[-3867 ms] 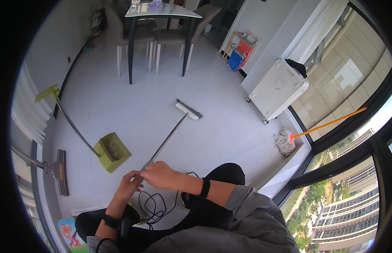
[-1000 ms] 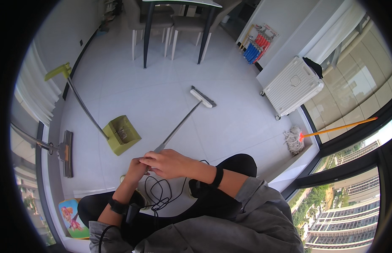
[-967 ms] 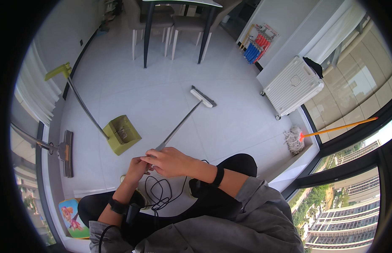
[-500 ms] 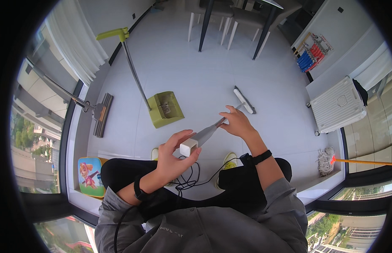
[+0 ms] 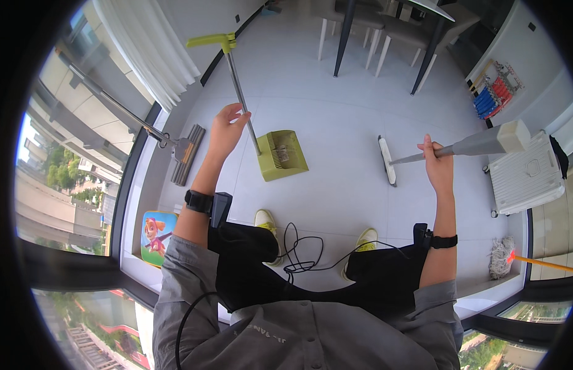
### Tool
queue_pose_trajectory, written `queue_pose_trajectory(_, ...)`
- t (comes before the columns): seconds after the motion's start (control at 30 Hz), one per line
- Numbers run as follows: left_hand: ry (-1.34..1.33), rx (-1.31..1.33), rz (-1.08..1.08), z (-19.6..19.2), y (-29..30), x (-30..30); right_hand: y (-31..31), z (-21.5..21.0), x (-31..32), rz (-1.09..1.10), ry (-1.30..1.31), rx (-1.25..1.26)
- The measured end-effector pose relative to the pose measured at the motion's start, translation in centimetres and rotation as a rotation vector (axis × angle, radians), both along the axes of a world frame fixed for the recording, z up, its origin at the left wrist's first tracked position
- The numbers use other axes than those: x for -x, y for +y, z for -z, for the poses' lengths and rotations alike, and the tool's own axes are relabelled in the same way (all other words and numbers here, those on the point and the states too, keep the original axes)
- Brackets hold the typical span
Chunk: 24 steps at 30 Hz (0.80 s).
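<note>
overhead, from the head view, a person sits on a low window ledge with both arms stretched out over the pale tiled floor (image 5: 335, 129). the left hand (image 5: 226, 128) has its fingers curled onto the grey upright handle of the green long-handled dustpan (image 5: 282, 155); the thumb side is hidden, so how tightly it is closed i cannot tell, but the fingers are wrapped round the pole, not spread. the pan itself stands flat on the floor just ahead of the person's feet, its green grip at the top of the pole pointing toward the curtain (image 5: 144, 43). the right hand (image 5: 437, 165) is fisted round the grey shaft of the broom (image 5: 477, 143), fingers pressed together on it; the white broom head (image 5: 387, 160) rests on the tiles to the right of the dustpan and apart from it, while the pale capped end of the handle juts past the hand toward a white ribbed cabinet (image 5: 525, 179).

judging by this, the step in hand is taking up both tools at once. the next move would call for drawing the broom head toward the pan's open mouth while the left hand steadies the pole. a black cable (image 5: 305, 253) loops loosely between the knees, near the yellow-green shoes.
</note>
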<state>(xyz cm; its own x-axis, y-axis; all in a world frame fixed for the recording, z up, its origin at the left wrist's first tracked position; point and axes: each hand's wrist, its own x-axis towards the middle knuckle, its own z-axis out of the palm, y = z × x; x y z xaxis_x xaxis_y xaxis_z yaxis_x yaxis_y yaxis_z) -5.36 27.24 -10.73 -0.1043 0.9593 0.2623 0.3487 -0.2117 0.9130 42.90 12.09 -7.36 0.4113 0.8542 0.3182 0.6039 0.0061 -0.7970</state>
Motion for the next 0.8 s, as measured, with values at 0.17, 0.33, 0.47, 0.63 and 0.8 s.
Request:
queue_pose_trajectory(0.17, -0.03, 0.158, -0.182, 4.6, 8.2, 2.9, -1.3, -1.7, -0.3, 0.09, 0.186, 0.003)
queue_pose_trajectory(0.33, 0.085, 0.188, -0.182, 7.5, 12.4, 3.1, -0.4, -0.8, 0.9, 0.043, 0.15, 0.011)
queue_pose_trajectory(0.47, -0.083, 0.174, -0.067, 9.4, 14.2, 3.4, -0.6, -1.6, 2.4, 0.077, 0.182, -0.008)
queue_pose_trajectory(0.63, -0.038, 0.178, -0.044, 9.8, 16.8, 4.6, -0.8, -1.7, 2.1, 0.095, 0.381, -0.029)
queue_pose_trajectory(0.8, 0.059, 0.157, -0.043, 9.1, 18.2, 4.0, -1.0, -1.0, 1.0, 0.14, 0.466, 0.002)
